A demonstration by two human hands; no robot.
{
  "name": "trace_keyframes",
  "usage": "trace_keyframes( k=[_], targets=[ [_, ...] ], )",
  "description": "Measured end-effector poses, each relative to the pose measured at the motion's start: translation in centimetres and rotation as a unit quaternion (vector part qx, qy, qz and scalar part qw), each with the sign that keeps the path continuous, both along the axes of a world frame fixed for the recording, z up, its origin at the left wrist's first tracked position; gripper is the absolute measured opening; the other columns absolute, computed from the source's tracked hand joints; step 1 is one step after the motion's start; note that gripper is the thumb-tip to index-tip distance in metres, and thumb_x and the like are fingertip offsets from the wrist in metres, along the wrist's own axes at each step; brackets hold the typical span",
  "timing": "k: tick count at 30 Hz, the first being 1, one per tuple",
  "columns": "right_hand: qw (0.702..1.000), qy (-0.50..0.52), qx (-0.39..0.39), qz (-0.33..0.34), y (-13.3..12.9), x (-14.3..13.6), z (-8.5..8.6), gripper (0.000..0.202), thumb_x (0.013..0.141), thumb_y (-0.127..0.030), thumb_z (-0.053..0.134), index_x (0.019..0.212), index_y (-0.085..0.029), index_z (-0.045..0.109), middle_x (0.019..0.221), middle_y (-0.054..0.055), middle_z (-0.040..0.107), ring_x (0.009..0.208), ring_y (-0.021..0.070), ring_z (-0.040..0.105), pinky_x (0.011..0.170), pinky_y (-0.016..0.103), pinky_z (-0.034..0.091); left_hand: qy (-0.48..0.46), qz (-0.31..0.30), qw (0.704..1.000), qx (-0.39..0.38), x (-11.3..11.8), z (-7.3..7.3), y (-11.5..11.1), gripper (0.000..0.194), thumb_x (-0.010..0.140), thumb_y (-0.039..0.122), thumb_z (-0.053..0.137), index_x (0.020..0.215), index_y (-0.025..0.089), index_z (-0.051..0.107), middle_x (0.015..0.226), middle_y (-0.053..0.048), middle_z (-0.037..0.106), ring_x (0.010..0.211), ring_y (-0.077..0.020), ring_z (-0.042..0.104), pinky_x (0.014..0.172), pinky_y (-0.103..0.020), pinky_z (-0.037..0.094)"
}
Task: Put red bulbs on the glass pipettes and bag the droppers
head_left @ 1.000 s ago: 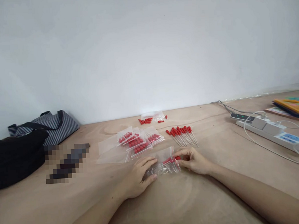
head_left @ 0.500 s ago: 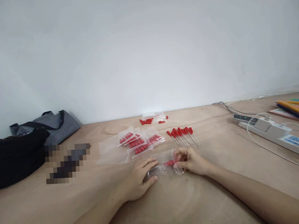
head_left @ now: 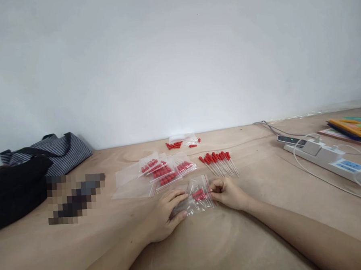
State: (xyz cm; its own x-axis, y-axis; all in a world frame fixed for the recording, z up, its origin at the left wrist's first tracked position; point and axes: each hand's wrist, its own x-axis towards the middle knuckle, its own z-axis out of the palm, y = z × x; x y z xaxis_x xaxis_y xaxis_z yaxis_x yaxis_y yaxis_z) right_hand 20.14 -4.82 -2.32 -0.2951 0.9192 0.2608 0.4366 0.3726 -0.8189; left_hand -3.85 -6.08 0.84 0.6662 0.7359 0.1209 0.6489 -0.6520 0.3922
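A clear zip bag (head_left: 193,209) with a red zip line lies flat in front of me, a few red rubber bulbs (head_left: 198,195) inside it. My left hand (head_left: 169,214) holds the bag's left end, thumb and fingers around it. At its zip end on the right, my right hand (head_left: 227,193) pinches the edge between thumb and fingers; the fingertips are partly hidden. Just beyond lie several droppers (head_left: 220,163) with red bulbs and thin pale stems. Filled zip bags (head_left: 166,178) overlap to the left of these, more red bulbs showing through them.
Loose red bulbs (head_left: 174,145) and clear bags (head_left: 183,138) lie near the wall. On the right are a power strip (head_left: 330,161) with cables and stacked coloured items (head_left: 352,128). A striped bag (head_left: 69,153) and black cloth (head_left: 17,192) are at left, beside a blurred-out object (head_left: 77,198).
The zip bag now lies flatter, its zip edge straightened. The red bulbs sit deeper inside, away from the right hand. The view has shifted slightly.
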Motion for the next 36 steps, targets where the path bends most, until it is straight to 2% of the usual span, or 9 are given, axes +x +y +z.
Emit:
trace_keyframes(
  k=[3,7,13,18,23,26,29,32,36],
  targets=[
    [0.996,-0.062,0.065,-0.025,-0.3,0.0,0.4,0.019,0.072,-0.027,0.057,0.057,-0.016,0.058,0.061,0.0,0.055,0.055,0.009,0.048,0.05,0.019,0.035,-0.009,0.005,1.0,0.005,0.0,-0.1,0.0,0.039,0.08,0.029,0.049,0.118,0.022,0.048,0.125,-0.007,0.047,0.116,-0.0242,0.041,0.097,-0.044,0.035],
    [0.986,-0.138,0.059,-0.075,1.8,1.1,1.6,0.014,0.074,-0.024,0.052,0.069,-0.018,0.063,0.069,0.0,0.06,0.06,0.0107,0.052,0.055,0.02,0.037,-0.019,0.015,1.0,0.006,0.0,0.1,0.1,0.036,0.081,0.03,0.049,0.116,0.023,0.05,0.124,-0.007,0.047,0.115,-0.0237,0.042,0.096,-0.044,0.035],
    [0.906,-0.336,0.035,-0.254,7.8,-0.1,3.8,0.025,0.078,-0.033,0.045,0.085,-0.021,0.066,0.095,0.007,0.058,0.079,0.0192,0.058,0.066,0.028,0.04,-0.058,0.037,0.998,0.012,-0.2,0.2,0.3,0.028,0.083,0.028,0.044,0.107,0.02,0.056,0.117,-0.007,0.054,0.11,-0.0215,0.048,0.094,-0.039,0.039],
    [0.894,-0.353,0.025,-0.275,10.2,-3.3,3.4,0.027,0.076,-0.03,0.049,0.085,-0.011,0.065,0.102,0.016,0.053,0.087,0.0262,0.056,0.07,0.033,0.041,-0.051,0.026,0.998,0.002,-0.4,-0.3,0.3,0.032,0.08,0.028,0.049,0.111,0.023,0.055,0.119,-0.006,0.053,0.111,-0.0222,0.047,0.095,-0.041,0.037],
    [0.9,-0.318,0.044,-0.294,10.0,-3.8,3.7,0.022,0.078,-0.028,0.047,0.088,-0.013,0.06,0.101,0.015,0.054,0.091,0.0249,0.054,0.072,0.032,0.041,-0.046,0.017,0.999,-0.012,-0.4,0.0,0.1,0.032,0.08,0.027,0.049,0.112,0.024,0.054,0.118,-0.005,0.054,0.108,-0.0201,0.049,0.094,-0.037,0.039],
    [0.925,-0.242,0.08,-0.283,8.6,-1.8,4.4,0.022,0.083,-0.032,0.039,0.093,-0.016,0.052,0.092,0.009,0.058,0.082,0.0185,0.057,0.07,0.03,0.042,-0.037,0.02,0.999,-0.015,-0.3,0.1,0.1,0.034,0.081,0.028,0.047,0.114,0.023,0.052,0.12,-0.005,0.052,0.109,-0.0202,0.048,0.094,-0.037,0.039],
    [0.959,0.016,0.124,-0.253,6.4,1.1,4.0,0.023,0.083,-0.04,0.04,0.087,-0.018,0.045,0.078,0.004,0.058,0.064,0.0143,0.056,0.061,0.028,0.045,-0.034,0.021,0.999,-0.016,-0.2,0.2,0.0,0.034,0.081,0.027,0.047,0.115,0.023,0.051,0.122,-0.005,0.051,0.111,-0.0206,0.046,0.095,-0.039,0.038],
    [0.935,0.234,0.06,-0.26,4.3,3.0,2.1,0.032,0.078,-0.051,0.043,0.086,-0.021,0.038,0.063,-0.002,0.053,0.05,0.0121,0.052,0.046,0.025,0.044,-0.028,0.026,0.999,-0.019,0.0,0.3,0.0,0.034,0.081,0.027,0.047,0.115,0.023,0.051,0.123,-0.006,0.049,0.113,-0.0214,0.045,0.096,-0.04,0.037],
    [0.898,0.351,-0.025,-0.263,2.8,2.8,0.0,0.038,0.071,-0.055,0.052,0.083,-0.023,0.036,0.065,-0.003,0.052,0.05,0.0115,0.054,0.046,0.027,0.049,-0.02,0.027,0.999,-0.021,-0.1,0.1,0.0,0.035,0.082,0.026,0.046,0.116,0.023,0.049,0.126,-0.006,0.047,0.115,-0.0213,0.043,0.096,-0.041,0.036]
  ],
)
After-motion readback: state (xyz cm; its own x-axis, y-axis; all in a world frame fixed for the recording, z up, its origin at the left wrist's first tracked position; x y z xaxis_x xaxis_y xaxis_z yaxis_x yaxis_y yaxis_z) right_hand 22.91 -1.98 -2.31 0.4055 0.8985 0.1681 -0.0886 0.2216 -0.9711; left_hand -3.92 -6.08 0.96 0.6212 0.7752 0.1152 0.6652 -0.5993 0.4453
